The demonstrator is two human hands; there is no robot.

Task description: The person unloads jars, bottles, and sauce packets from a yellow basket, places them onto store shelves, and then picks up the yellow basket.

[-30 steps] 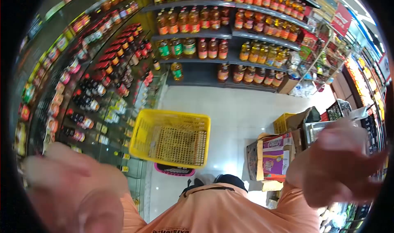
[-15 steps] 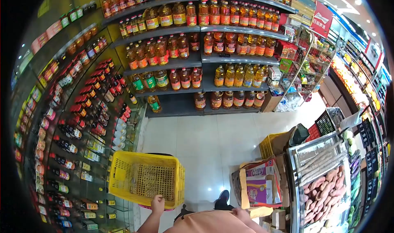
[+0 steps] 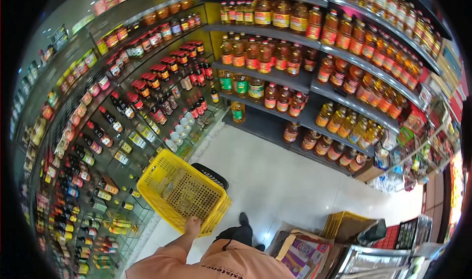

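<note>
My left hand (image 3: 192,226) is closed on the near rim of an empty yellow plastic crate (image 3: 189,193). The crate has a mesh floor and stands tilted in view, resting on a black basket or stool (image 3: 211,175) that shows partly behind it. Beside the crate on the left are the glass shelves. My right hand is out of sight.
Glass shelves of sauce bottles and jars (image 3: 118,117) line the left. Grey shelves (image 3: 275,78) with oil bottles stand ahead. At the lower right are cardboard boxes (image 3: 307,254), another yellow crate (image 3: 339,222) and a metal-edged produce stand (image 3: 368,262).
Both hands were raised a second ago; then my left hand came down to the crate rim. The view has since turned left, and my right hand has left the frame.
</note>
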